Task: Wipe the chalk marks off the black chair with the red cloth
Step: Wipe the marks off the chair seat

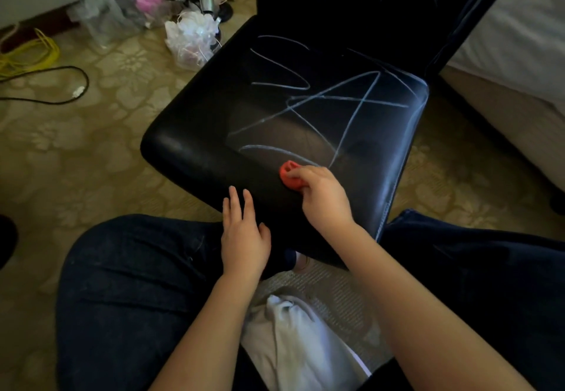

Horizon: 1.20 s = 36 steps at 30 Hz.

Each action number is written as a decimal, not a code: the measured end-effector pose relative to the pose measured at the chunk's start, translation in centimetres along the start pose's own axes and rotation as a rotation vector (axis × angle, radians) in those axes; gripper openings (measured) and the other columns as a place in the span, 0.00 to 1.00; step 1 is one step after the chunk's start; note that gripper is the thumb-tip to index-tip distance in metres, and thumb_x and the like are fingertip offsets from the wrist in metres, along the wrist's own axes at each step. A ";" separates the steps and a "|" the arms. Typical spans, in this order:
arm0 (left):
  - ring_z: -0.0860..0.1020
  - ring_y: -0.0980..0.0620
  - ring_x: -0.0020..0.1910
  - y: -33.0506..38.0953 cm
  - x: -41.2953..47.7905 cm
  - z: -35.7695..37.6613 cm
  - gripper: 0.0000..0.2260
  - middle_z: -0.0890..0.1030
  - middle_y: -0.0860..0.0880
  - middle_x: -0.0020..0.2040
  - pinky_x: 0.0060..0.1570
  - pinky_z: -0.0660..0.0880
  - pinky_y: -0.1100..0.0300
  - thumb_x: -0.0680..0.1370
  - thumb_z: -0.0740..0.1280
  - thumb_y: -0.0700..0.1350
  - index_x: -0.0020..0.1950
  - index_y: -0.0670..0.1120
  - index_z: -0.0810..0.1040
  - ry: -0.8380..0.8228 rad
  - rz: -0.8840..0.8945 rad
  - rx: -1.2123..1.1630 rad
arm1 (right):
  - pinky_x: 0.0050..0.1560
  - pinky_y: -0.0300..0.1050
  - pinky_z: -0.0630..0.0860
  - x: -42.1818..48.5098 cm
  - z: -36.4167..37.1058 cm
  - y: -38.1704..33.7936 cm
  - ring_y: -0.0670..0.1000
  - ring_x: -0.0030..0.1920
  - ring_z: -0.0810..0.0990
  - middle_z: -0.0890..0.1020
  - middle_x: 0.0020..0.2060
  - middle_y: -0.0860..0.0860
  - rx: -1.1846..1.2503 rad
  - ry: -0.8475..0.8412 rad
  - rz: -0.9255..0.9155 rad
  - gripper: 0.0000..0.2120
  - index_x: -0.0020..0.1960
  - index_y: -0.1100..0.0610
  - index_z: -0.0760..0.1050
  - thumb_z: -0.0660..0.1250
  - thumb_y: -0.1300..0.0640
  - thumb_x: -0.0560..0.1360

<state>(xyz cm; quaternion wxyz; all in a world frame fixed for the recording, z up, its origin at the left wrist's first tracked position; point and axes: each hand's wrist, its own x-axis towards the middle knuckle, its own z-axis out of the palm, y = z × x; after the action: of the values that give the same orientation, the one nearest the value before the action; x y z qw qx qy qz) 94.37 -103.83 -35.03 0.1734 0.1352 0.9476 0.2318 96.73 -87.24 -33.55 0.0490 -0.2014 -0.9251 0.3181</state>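
A beige floral carpet (101,152) covers the floor. The black chair (214,134) stands on it at centre. Crumpled plastic bags (192,39) lie at 11 o'clock, a coiled yellow cable (39,51) at 10 and a black cable (86,82) at 9. A bed (519,39) stands at 2 o'clock.

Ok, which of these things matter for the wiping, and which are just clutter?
In the job: black chair, chalk marks, red cloth gripped by right hand, left hand resting on the seat.
Lying about: yellow cable, black cable, plastic bags, bed.

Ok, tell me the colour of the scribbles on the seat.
Pale bluish-white chalk scribbles, clearest in the head view.
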 end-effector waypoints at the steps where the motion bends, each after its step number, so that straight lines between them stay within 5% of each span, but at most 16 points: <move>1: 0.45 0.46 0.80 0.1 0.0 0.0 0.31 0.42 0.47 0.82 0.74 0.58 0.54 0.81 0.62 0.42 0.81 0.45 0.51 0.004 -0.008 -0.003 | 0.66 0.45 0.70 -0.6 -0.8 0.9 0.50 0.63 0.74 0.79 0.61 0.48 0.004 0.022 -0.006 0.22 0.62 0.50 0.80 0.65 0.68 0.73; 5: 0.43 0.47 0.80 0.3 -0.1 0.3 0.31 0.41 0.48 0.81 0.74 0.59 0.53 0.82 0.61 0.44 0.82 0.47 0.49 0.006 -0.006 -0.004 | 0.61 0.38 0.69 -1.5 -5.6 5.6 0.45 0.57 0.77 0.80 0.56 0.46 0.109 0.199 0.261 0.19 0.59 0.50 0.81 0.65 0.68 0.76; 10: 0.43 0.47 0.80 0.2 -0.4 0.3 0.31 0.41 0.48 0.81 0.74 0.60 0.54 0.82 0.61 0.45 0.82 0.47 0.48 -0.024 -0.001 0.016 | 0.63 0.44 0.72 -1.6 -5.3 7.4 0.52 0.61 0.78 0.80 0.60 0.50 0.106 0.358 0.513 0.19 0.61 0.49 0.81 0.63 0.67 0.77; 13: 0.44 0.46 0.80 0.6 -0.3 0.2 0.31 0.41 0.47 0.81 0.74 0.58 0.54 0.82 0.61 0.45 0.82 0.46 0.48 -0.033 -0.005 0.028 | 0.60 0.37 0.68 -4.4 -2.4 3.9 0.51 0.56 0.77 0.83 0.55 0.51 0.049 0.329 0.258 0.19 0.55 0.52 0.83 0.63 0.69 0.73; 16: 0.44 0.45 0.80 0.7 -0.3 0.0 0.32 0.41 0.45 0.81 0.74 0.58 0.53 0.82 0.61 0.45 0.82 0.45 0.48 -0.032 -0.005 0.038 | 0.57 0.33 0.71 -9.0 0.4 1.5 0.46 0.50 0.78 0.85 0.50 0.49 0.085 0.202 0.000 0.16 0.50 0.54 0.85 0.60 0.59 0.71; 21: 0.46 0.45 0.80 0.3 -1.4 0.5 0.32 0.43 0.45 0.82 0.74 0.60 0.49 0.81 0.62 0.43 0.82 0.47 0.49 -0.024 0.052 0.064 | 0.53 0.38 0.73 -11.1 0.7 1.9 0.52 0.50 0.79 0.84 0.48 0.51 0.066 0.247 0.005 0.17 0.49 0.57 0.85 0.59 0.57 0.70; 26: 0.47 0.47 0.80 1.1 -2.5 1.2 0.30 0.47 0.48 0.82 0.76 0.57 0.47 0.81 0.62 0.45 0.81 0.52 0.55 -0.126 0.358 0.177 | 0.56 0.45 0.72 -12.0 -1.3 4.1 0.58 0.53 0.77 0.82 0.50 0.54 0.049 0.379 0.318 0.19 0.51 0.57 0.82 0.65 0.75 0.68; 29: 0.41 0.46 0.80 2.0 -2.8 1.8 0.29 0.42 0.47 0.82 0.75 0.55 0.49 0.82 0.61 0.46 0.81 0.55 0.53 -0.211 0.401 0.204 | 0.55 0.50 0.75 -14.9 1.0 3.0 0.56 0.54 0.77 0.80 0.51 0.54 0.018 0.141 0.432 0.17 0.54 0.57 0.81 0.65 0.71 0.71; 31: 0.41 0.45 0.80 2.3 -2.9 2.0 0.29 0.41 0.47 0.81 0.75 0.55 0.48 0.82 0.61 0.47 0.81 0.56 0.52 -0.208 0.388 0.218 | 0.53 0.48 0.76 -16.7 2.3 3.0 0.54 0.52 0.79 0.80 0.50 0.52 0.114 -0.001 0.671 0.12 0.55 0.55 0.79 0.64 0.65 0.75; 34: 0.42 0.46 0.80 2.1 -2.8 1.8 0.29 0.42 0.48 0.82 0.75 0.57 0.47 0.82 0.61 0.47 0.81 0.56 0.52 -0.201 0.402 0.245 | 0.49 0.47 0.76 -16.7 1.8 4.3 0.54 0.46 0.77 0.78 0.44 0.52 0.366 0.053 1.054 0.07 0.54 0.58 0.78 0.62 0.60 0.79; 36: 0.42 0.48 0.80 1.6 -2.7 1.7 0.29 0.42 0.49 0.82 0.74 0.57 0.47 0.82 0.61 0.46 0.81 0.57 0.52 -0.206 0.419 0.246 | 0.49 0.51 0.80 -16.1 0.9 5.2 0.56 0.45 0.80 0.81 0.44 0.54 0.445 0.146 1.074 0.05 0.51 0.57 0.77 0.63 0.61 0.78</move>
<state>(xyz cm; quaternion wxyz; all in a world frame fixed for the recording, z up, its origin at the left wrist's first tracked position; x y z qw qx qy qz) 97.81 -102.66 -34.96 0.1993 0.3716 0.8973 0.1308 113.02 -90.51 -36.82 -0.0142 -0.6485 -0.5984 0.4703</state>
